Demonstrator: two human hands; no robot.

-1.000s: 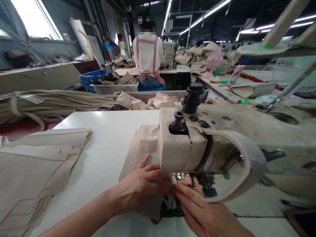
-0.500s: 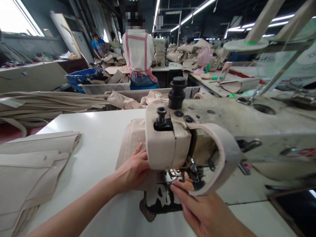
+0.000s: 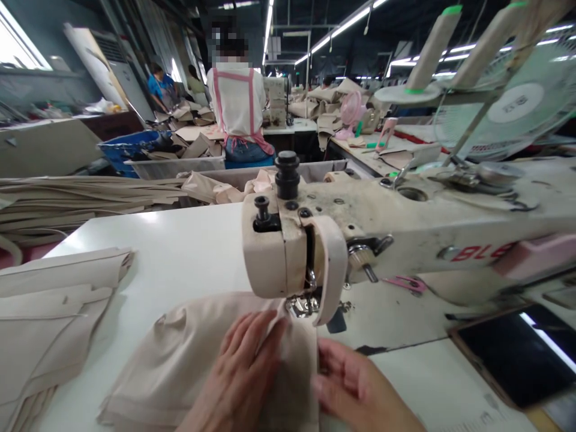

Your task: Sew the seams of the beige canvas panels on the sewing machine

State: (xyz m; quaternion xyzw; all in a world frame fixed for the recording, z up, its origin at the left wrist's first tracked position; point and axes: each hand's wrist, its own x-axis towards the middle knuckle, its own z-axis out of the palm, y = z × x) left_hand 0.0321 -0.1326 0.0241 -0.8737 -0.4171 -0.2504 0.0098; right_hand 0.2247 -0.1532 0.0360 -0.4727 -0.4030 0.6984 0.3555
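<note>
A beige fabric piece (image 3: 171, 354) lies bunched and curved on the white table in front of the sewing machine (image 3: 270, 258). Its far edge reaches the metal presser foot (image 3: 303, 307). My left hand (image 3: 240, 372) rests flat on the fabric just left of the foot, fingers stretched out. At the fabric's right edge, my right hand (image 3: 360, 390) has its fingers curled, with the edge between thumb and fingers. A pale curved guard (image 3: 333, 264) on the machine head stands in front of the needle area and partly hides it.
Stacked beige panels (image 3: 40, 336) lie on the left. A dark-screened tablet (image 3: 517, 354) and pink thread snips (image 3: 407, 283) are to the right. Thread cones (image 3: 432, 54) stand above the machine. Beyond the table are a bin of fabric (image 3: 202, 186) and a seated person in an apron (image 3: 236, 102).
The fabric has come nearer and spread across the table front, covering the machine's plate. My left hand has moved nearer and lies on it. My right hand has moved to its right edge.
</note>
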